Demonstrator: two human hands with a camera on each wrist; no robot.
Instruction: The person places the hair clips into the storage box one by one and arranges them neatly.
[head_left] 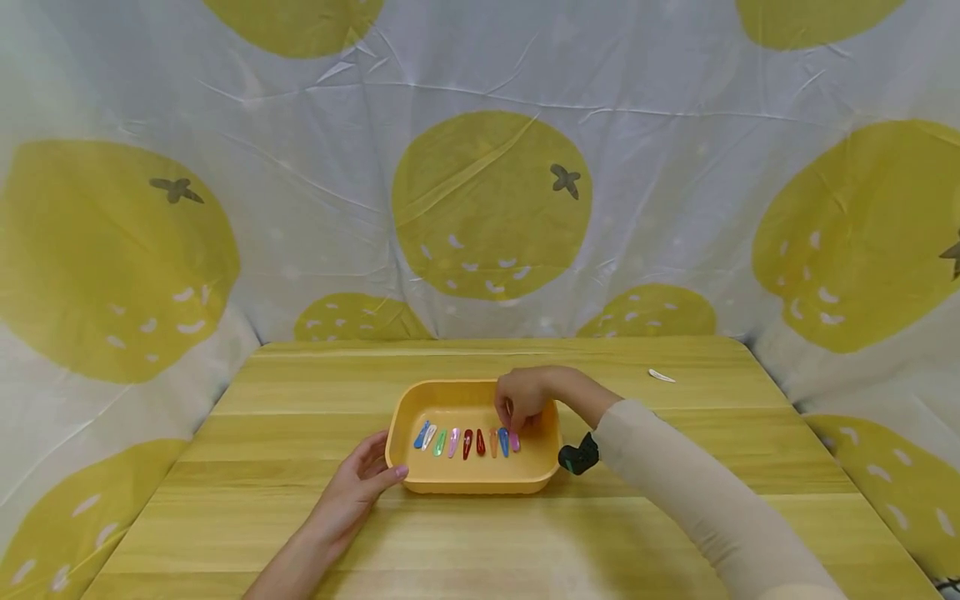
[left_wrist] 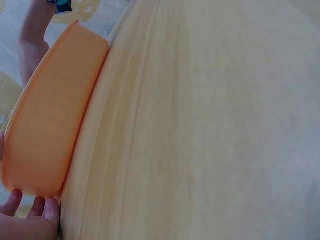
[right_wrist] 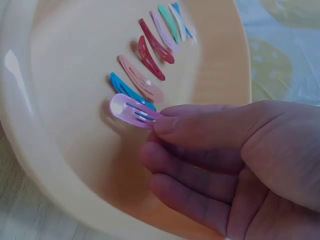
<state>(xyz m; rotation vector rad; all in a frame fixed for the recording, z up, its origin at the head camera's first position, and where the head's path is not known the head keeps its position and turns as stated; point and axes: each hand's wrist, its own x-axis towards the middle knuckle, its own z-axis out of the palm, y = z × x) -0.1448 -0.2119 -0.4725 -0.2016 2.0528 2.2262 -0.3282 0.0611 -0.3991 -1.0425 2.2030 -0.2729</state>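
My right hand (head_left: 527,395) reaches over the far right side of a yellow plastic basin (head_left: 480,487). Between its thumb and index finger it pinches a shiny pink-purple snap hair clip (right_wrist: 131,110) by the narrow end, right beside a blue hair clip (right_wrist: 125,91). Further along the row lie an orange clip (right_wrist: 140,80), dark red clips (right_wrist: 151,60), a lilac clip (right_wrist: 163,31), a green clip (right_wrist: 168,22), and white and blue ones. My left hand (head_left: 358,483) grips the basin's left end, thumb on the rim and fingers against the outer wall.
A white hair clip (head_left: 662,376) lies on the wooden table (head_left: 300,400) at the back right. Behind the table hangs a white cloth with yellow fruit prints (head_left: 491,204). A dark strap device (head_left: 579,455) sits by my right wrist, close to the basin's right end.
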